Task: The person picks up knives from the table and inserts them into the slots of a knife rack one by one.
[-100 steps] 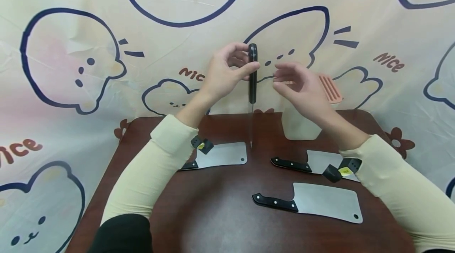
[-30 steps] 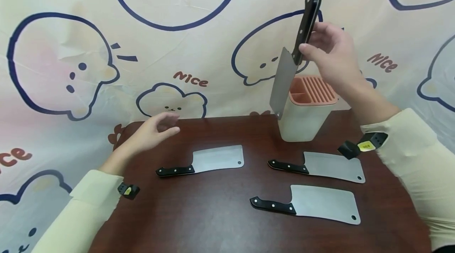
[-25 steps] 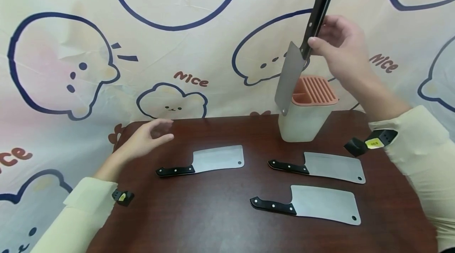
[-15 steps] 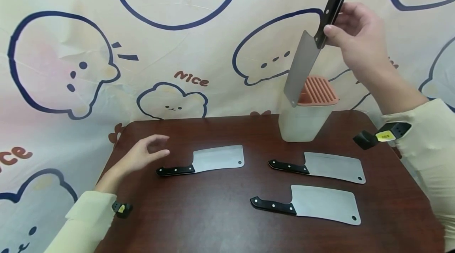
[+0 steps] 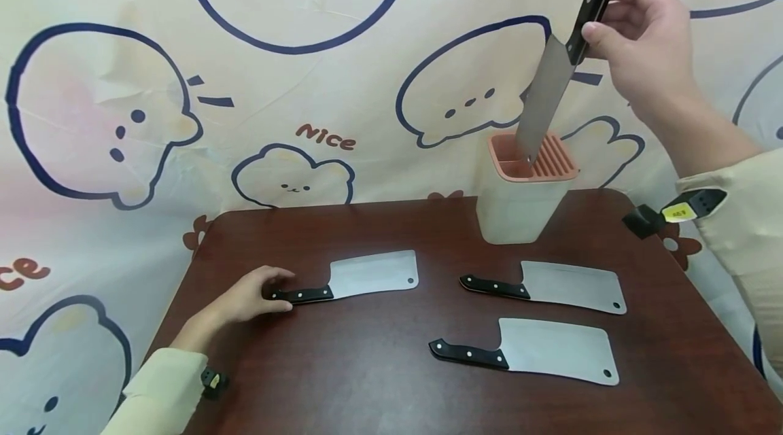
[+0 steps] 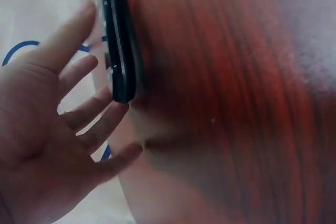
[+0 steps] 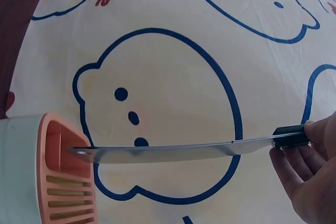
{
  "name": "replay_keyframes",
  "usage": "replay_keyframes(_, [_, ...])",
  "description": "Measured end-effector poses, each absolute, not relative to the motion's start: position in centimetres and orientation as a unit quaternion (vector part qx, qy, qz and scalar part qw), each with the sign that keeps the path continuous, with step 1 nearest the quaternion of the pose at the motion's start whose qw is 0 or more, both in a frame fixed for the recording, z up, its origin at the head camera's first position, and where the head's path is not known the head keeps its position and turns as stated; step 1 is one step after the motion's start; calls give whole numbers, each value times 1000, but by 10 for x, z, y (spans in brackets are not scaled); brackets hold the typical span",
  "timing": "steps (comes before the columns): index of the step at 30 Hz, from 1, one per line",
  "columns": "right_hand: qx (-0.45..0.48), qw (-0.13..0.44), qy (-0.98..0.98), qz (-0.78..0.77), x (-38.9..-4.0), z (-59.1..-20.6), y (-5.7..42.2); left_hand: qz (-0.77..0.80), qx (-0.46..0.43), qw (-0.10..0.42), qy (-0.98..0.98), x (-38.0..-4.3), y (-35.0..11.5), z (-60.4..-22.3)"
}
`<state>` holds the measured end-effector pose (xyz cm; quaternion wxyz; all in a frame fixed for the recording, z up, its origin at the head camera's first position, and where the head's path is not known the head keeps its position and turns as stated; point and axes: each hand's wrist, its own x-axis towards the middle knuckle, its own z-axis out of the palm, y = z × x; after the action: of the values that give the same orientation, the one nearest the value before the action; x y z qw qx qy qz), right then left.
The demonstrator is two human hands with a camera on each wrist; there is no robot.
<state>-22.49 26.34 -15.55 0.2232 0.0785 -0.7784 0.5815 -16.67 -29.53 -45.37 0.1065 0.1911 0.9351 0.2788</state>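
My right hand [image 5: 654,47] pinches the black handle of a cleaver [image 5: 544,98] between thumb and fingers. Its blade slants down to the left, with the far end at the large open compartment of the knife holder [image 5: 516,214]. Whether the end has entered, I cannot tell. My left hand [image 5: 247,298] is at the butt of another cleaver [image 5: 373,272], which lies flat on the table's left side. In the left wrist view the thumb and spread fingers [image 6: 73,114] lie around that black handle [image 6: 119,45] without closing on it.
Two more cleavers lie flat on the right, one behind [image 5: 575,285] and one nearer the front [image 5: 559,350], handles to the left. The holder has a pink slotted top and stands at the back edge of the brown table [image 5: 342,367]. A patterned cloth [image 5: 367,95] hangs behind.
First in my left hand, the upright cleaver passed to my right, which moved right and up, bringing the blade over the holder. My left hand came down to the left cleaver's handle.
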Motion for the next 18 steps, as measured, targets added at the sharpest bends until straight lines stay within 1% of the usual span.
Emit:
replay_keyframes(10, [37,213,-798,563,-234,-161,268,246,180,95,948,-164,-291,-462])
replay_keyframes(18, [44,217,-803,553,-239,-166,267,233,174,82,953,-162,-291,-464])
